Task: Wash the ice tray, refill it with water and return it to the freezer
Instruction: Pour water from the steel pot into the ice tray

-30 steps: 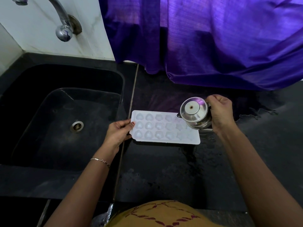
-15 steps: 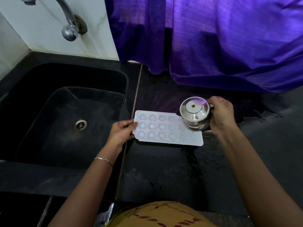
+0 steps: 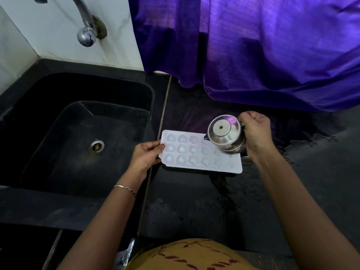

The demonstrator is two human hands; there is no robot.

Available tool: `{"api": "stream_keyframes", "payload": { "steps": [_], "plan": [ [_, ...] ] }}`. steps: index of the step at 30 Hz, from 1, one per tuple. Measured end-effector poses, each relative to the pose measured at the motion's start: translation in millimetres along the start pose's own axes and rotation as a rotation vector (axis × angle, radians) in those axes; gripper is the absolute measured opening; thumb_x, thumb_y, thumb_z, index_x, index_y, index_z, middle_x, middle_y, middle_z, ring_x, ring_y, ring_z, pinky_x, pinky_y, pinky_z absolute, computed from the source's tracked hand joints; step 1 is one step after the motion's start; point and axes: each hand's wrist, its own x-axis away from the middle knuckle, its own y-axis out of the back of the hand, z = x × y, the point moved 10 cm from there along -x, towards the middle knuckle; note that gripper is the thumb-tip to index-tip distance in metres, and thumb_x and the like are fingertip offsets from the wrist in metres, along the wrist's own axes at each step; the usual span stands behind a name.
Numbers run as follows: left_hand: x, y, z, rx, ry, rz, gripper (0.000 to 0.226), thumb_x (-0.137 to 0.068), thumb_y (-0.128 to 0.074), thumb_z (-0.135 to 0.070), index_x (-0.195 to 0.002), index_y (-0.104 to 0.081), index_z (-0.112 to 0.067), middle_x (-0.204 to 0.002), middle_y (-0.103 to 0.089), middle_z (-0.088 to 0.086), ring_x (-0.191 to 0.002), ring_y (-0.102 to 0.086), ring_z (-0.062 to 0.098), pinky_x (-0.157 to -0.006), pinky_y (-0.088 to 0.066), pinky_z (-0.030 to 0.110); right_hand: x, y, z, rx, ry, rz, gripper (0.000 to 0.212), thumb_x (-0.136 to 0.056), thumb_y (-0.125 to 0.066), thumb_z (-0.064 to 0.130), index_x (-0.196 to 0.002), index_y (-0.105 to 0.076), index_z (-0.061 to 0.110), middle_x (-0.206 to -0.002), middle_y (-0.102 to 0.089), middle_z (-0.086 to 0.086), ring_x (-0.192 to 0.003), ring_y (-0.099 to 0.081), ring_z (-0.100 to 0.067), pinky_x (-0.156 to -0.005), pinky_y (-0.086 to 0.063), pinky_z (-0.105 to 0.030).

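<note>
White plastic, the tray lies flat on the black desk, just right of the sink, its long side running left to right. Its pockets are heart-shaped, in three rows; those at the left show plainly, while the right end is partly hidden under the pot. Whether the pockets hold water cannot be told.

In the head view the left hand has its grip on the tray's left short edge, thumb on top of the rim, fingers curled under or beside it. A thin bracelet sits on that wrist.

The right hand is closed in a fist around the handle of a small steel pot, which hangs above the tray's right far part, tilted with its spout toward the left and low over the pockets. The lid is on. No stream of water can be made out at the spout.

Wet patches shine on the desk to the right of the tray and in front of it. A steel tap juts from the white wall above the sink's far side; the drain sits in the sink floor. A purple curtain hangs behind the desk, its hem resting on the stone.
</note>
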Motion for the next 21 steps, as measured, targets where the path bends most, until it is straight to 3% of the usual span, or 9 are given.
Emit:
{"api": "stream_keyframes", "payload": {
  "steps": [21],
  "plan": [
    [-0.1, 0.0, 0.3, 0.0, -0.011, 0.002, 0.021, -0.091, -0.065, -0.01, -0.112, -0.07, -0.008, -0.09, -0.074, 0.002, -0.073, -0.07, 0.009, -0.073, -0.059, 0.027, -2.0, 1.2, 9.4, 0.021, 0.027, 0.003, 0.025, -0.08, -0.053, 0.002, -0.059, -0.043, 0.012, -0.056, -0.037, -0.005, -0.049, -0.037, -0.01, -0.045, -0.036, -0.019]
  ]
}}
